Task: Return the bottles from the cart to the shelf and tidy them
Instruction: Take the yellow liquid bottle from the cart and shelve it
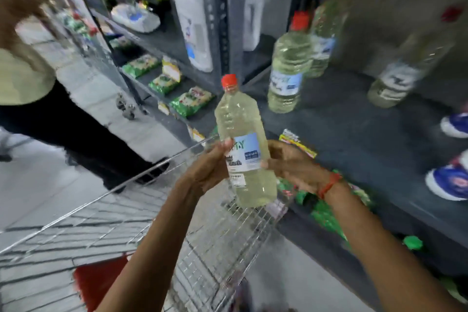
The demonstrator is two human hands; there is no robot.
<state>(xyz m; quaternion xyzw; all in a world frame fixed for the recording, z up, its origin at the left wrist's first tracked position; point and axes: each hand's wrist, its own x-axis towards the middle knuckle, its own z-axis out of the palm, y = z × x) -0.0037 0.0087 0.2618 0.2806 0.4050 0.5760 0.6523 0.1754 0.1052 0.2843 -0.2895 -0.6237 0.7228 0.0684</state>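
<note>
Item in hand: one clear bottle (pixel 244 144) of pale yellowish liquid, red cap, blue-and-white label, held upright with a slight lean above the wire cart (pixel 207 233), just short of the dark shelf (pixel 354 129). It is clasped from both sides: the left hand (pixel 211 167) is curled round the labelled midsection with the thumb laid across the label, and the right hand (pixel 291 162), a red thread at its wrist, is wrapped round the opposite side. Already on the shelf: a matching bottle (pixel 288 71) standing near the front, a second bottle (pixel 325 38) just behind it, and a third bottle (pixel 405 66) well to the right, much blurred. Step judged in hand: carrying the bottle across to the shelf. It is best set down upright on the bare deck beside the front bottle, label turned outward, base fully seated before the grip is released, and neighbours not knocked. Blue-and-white shoes (pixel 448 180) occupy the shelf's right edge. Another person (pixel 22 78) stands in the aisle to the left.
</note>
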